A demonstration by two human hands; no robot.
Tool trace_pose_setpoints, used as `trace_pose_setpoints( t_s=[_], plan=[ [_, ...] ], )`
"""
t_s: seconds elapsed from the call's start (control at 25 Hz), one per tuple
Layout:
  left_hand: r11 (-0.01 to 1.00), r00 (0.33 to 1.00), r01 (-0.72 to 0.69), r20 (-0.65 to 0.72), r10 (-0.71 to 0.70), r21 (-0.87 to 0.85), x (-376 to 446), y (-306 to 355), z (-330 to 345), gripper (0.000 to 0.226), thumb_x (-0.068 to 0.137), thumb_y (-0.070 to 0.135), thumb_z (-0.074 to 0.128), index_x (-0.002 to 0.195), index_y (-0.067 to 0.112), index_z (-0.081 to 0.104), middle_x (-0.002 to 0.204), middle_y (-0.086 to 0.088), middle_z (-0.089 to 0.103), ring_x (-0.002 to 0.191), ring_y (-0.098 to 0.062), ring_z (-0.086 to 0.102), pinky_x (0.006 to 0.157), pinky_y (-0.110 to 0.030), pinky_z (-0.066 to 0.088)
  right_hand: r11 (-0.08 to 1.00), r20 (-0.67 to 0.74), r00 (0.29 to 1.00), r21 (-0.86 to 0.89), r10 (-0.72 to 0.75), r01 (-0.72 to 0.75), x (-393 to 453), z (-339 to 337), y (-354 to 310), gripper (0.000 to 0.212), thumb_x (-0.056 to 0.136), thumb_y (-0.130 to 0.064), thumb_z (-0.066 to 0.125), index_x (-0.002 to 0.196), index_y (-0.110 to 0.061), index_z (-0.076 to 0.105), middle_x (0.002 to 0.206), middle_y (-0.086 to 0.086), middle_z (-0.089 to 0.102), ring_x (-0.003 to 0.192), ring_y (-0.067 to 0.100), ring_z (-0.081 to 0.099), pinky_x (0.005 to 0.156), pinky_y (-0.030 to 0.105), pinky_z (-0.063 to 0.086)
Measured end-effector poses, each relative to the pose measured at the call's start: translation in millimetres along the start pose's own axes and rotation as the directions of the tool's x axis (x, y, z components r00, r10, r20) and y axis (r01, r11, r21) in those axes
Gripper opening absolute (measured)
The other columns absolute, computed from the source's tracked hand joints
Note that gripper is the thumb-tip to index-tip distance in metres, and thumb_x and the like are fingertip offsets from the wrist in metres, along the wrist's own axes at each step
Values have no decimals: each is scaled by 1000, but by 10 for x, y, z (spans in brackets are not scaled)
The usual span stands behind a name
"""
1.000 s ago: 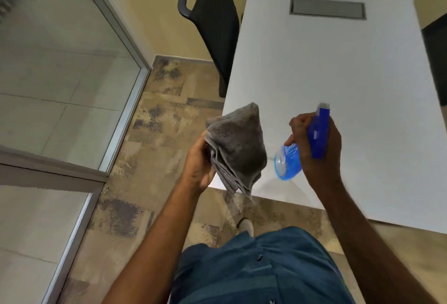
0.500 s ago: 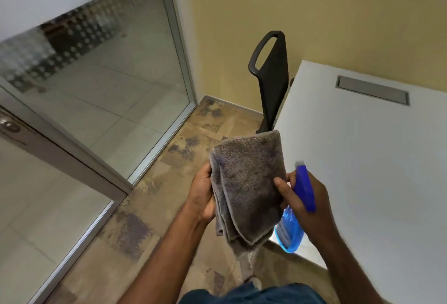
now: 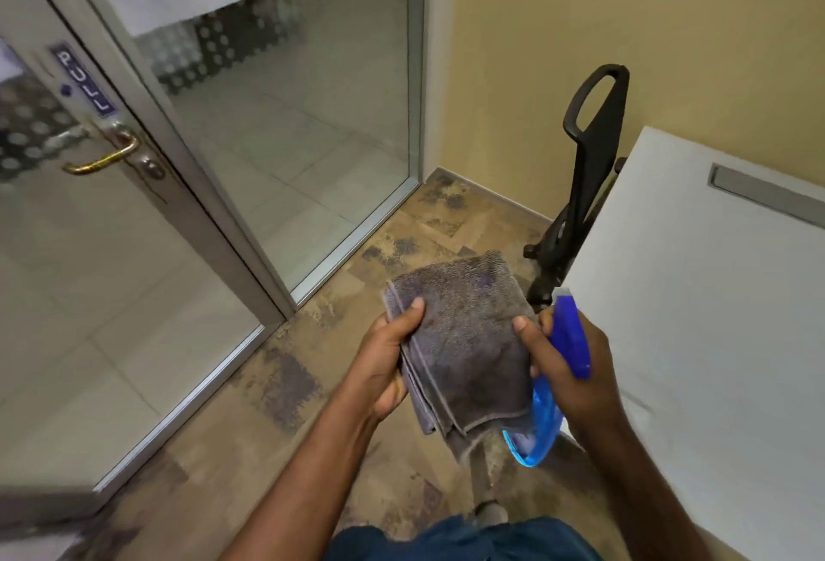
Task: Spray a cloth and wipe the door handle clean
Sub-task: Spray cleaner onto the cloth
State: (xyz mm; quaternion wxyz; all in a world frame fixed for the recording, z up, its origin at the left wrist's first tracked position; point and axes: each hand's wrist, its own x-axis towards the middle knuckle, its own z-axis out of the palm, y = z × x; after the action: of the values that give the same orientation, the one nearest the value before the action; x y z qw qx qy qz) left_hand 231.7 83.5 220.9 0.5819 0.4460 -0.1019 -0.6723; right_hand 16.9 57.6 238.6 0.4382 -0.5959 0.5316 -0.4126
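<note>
A folded grey cloth (image 3: 468, 346) is held in front of me at waist height. My left hand (image 3: 386, 359) grips its left edge, thumb on top. My right hand (image 3: 567, 373) holds a blue spray bottle (image 3: 569, 339), and its thumb also presses on the cloth's right edge. The bottle's clear blue body (image 3: 538, 435) hangs below that hand. A brass door handle (image 3: 100, 160) sits on the glass door (image 3: 89, 292) at the far left, well away from both hands.
A "PULL" sign (image 3: 82, 78) is fixed above the handle. A fixed glass panel (image 3: 290, 114) stands beside the door. A white table (image 3: 714, 337) is at my right, with a black chair (image 3: 585, 185) against the yellow wall. Mottled brown floor lies below.
The view has swung left and up, and the door handle has come into sight. My right hand with the bottle has closed in and its thumb now rests on the cloth.
</note>
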Motion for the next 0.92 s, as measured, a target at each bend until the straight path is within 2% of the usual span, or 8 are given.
trace_pose_setpoints(
  t_s=[0.08, 0.2, 0.28, 0.4, 0.56, 0.64, 0.76, 0.92],
  plan=[
    [999, 999, -33, -42, 31, -40, -110, 177, -236, 15, 97, 14, 61, 103, 2, 68, 86, -14, 76, 74, -26, 75, 69, -36, 65, 1000, 5, 1000, -8, -9, 9, -110, 268, -97, 41, 89, -50, 65, 75, -13, 58, 61, 3, 63, 56, 17, 62, 65, 35, 54],
    [995, 993, -82, -90, 77, -54, -221, 418, -598, 45, 88, 25, 69, 123, -4, 65, 108, -22, 75, 99, -35, 73, 89, -45, 63, 999, -9, 1000, 26, 24, -24, -259, 584, -215, 70, 72, -89, 58, 85, -21, 63, 67, 5, 68, 59, 22, 67, 65, 37, 59],
    [992, 988, -118, -105, 113, -37, -281, 560, -817, 58, 89, 33, 69, 134, -2, 59, 123, -24, 71, 113, -38, 69, 97, -48, 59, 999, -9, 999, 12, 37, -37, -338, 782, -295, 76, 66, -97, 54, 87, -25, 68, 72, 7, 71, 61, 24, 68, 70, 44, 61],
    [982, 973, -190, -134, 188, -3, -385, 768, -1106, 52, 95, 39, 60, 133, 3, 61, 123, -21, 72, 113, -34, 71, 94, -45, 59, 999, 74, 996, -19, -47, 48, -434, 1126, -446, 58, 87, -83, 48, 83, -30, 72, 81, 8, 75, 55, 26, 65, 71, 53, 60],
    [964, 945, -260, -192, 267, 59, -453, 958, -1379, 39, 104, 39, 52, 125, 9, 64, 110, -13, 78, 101, -27, 76, 79, -37, 61, 995, 206, 974, 43, -98, 91, -587, 1545, -748, 61, 96, -69, 44, 73, -20, 71, 70, 16, 71, 43, 25, 56, 64, 28, 53],
    [960, 931, -268, -237, 279, 74, -468, 1018, -1457, 41, 103, 43, 52, 124, 10, 65, 109, -13, 78, 100, -28, 76, 82, -39, 59, 992, 254, 959, 72, -122, 107, -659, 1719, -880, 62, 97, -64, 44, 70, -13, 69, 61, 11, 67, 41, 23, 54, 57, 24, 50],
    [951, 908, -305, -288, 305, 46, -458, 1068, -1493, 51, 97, 52, 56, 126, 11, 66, 112, -13, 77, 105, -29, 75, 94, -44, 57, 990, 341, 929, 75, -141, 123, -714, 1888, -991, 65, 94, -66, 46, 69, -10, 66, 51, 14, 59, 42, 30, 51, 53, 29, 48],
    [928, 876, -371, -322, 359, 26, -415, 1084, -1498, 61, 86, 58, 61, 126, 11, 66, 117, -14, 76, 112, -31, 72, 106, -53, 52, 990, 424, 895, 70, -138, 119, -629, 2017, -1027, 66, 93, -65, 50, 68, -4, 60, 51, 5, 57, 41, 19, 50, 49, 38, 46]
  ],
)
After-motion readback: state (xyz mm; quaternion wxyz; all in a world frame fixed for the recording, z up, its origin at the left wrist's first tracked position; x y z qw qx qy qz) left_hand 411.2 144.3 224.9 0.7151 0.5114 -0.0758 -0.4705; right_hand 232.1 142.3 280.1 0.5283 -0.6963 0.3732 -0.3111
